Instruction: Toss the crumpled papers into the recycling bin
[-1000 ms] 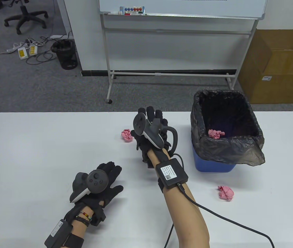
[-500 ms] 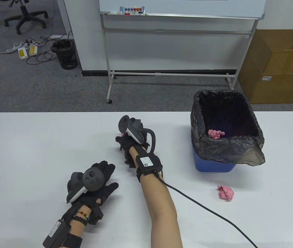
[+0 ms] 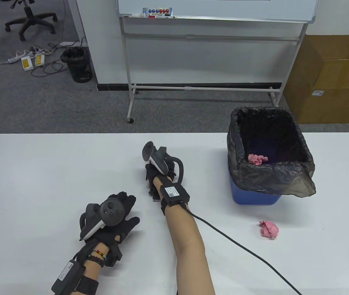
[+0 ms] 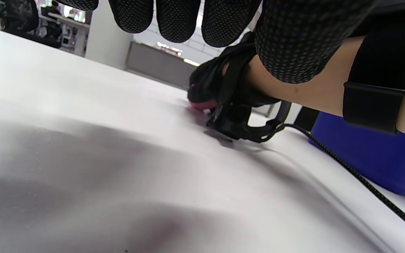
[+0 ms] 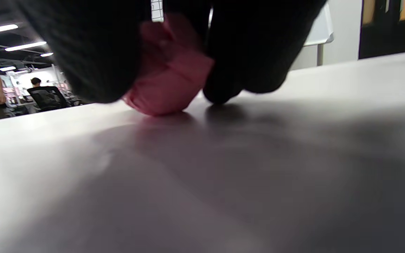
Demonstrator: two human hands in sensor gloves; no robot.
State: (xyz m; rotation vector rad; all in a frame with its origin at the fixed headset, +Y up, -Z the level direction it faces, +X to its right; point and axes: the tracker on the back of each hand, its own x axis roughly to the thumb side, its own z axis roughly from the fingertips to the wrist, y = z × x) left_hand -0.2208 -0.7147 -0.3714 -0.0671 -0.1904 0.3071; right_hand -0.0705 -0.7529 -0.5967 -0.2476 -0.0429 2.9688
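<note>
My right hand is down on the table at its middle, and its fingers grip a pink crumpled paper ball that still touches the tabletop. The table view hides this ball under the hand; a sliver of it shows in the left wrist view. A second pink paper ball lies on the table in front of the bin. The blue bin with a black liner stands at the right, with a third pink ball inside. My left hand rests flat and empty on the table, fingers spread.
The right wrist's black cable trails across the table toward the near right edge. Beyond the table's far edge stand a whiteboard stand and a cardboard box on the floor.
My right hand moved left and down onto the pink ball it was beside, and its fingers closed around it. My left hand slid slightly left.
</note>
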